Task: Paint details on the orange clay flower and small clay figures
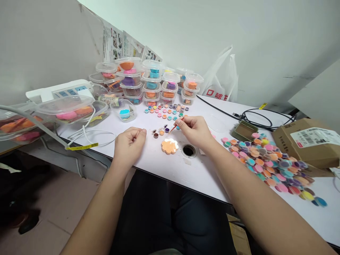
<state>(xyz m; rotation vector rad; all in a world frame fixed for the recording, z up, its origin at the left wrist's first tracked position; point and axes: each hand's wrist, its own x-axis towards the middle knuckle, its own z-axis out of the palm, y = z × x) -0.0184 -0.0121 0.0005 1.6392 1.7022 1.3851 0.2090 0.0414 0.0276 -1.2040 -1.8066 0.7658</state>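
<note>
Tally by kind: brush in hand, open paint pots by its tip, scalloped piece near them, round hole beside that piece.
Brush in the right hand: 1
Open paint pots (dark brown, orange, purple): 3
Scalloped orange piece: 1
Round hole: 1
Total: 6

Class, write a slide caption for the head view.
Right hand holds a thin brush near an orange scalloped piece; left hand curled.
</note>
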